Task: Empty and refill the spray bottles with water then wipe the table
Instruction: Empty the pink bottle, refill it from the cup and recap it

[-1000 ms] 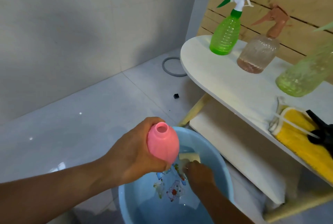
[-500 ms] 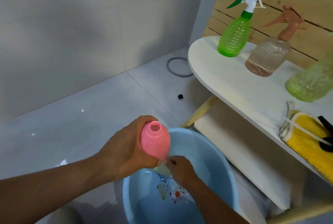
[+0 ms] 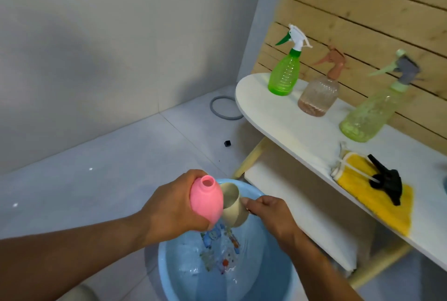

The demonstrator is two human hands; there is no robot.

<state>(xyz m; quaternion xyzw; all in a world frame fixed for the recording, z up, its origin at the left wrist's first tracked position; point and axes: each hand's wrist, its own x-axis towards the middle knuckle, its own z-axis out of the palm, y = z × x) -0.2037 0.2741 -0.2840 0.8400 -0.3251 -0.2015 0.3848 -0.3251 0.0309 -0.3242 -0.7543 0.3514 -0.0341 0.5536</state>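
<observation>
My left hand point(image 3: 169, 211) grips a pink bottle point(image 3: 207, 200) with its cap off and its open neck up, over a blue basin point(image 3: 169, 271) of water on the floor. My right hand point(image 3: 271, 216) holds a cream cup point(image 3: 233, 206) lifted out of the water, right beside the pink bottle. On the white table point(image 3: 278, 117) stand a bright green spray bottle point(image 3: 285, 75), a clear one with a brown top point(image 3: 319, 95) and a pale green one point(image 3: 370, 114). A black spray head point(image 3: 387, 179) lies on a yellow cloth point(image 3: 372, 194).
A lower white shelf point(image 3: 295, 204) sits under the table, close to the basin's right side. A grey ring point(image 3: 225, 108) and a small black cap point(image 3: 227, 143) lie on the tiled floor. Wooden slats back the table; a grey wall stands to the left.
My right hand has come up out of the basin with the cream cup and brought it next to the pink bottle. The left hand has kept the bottle over the basin.
</observation>
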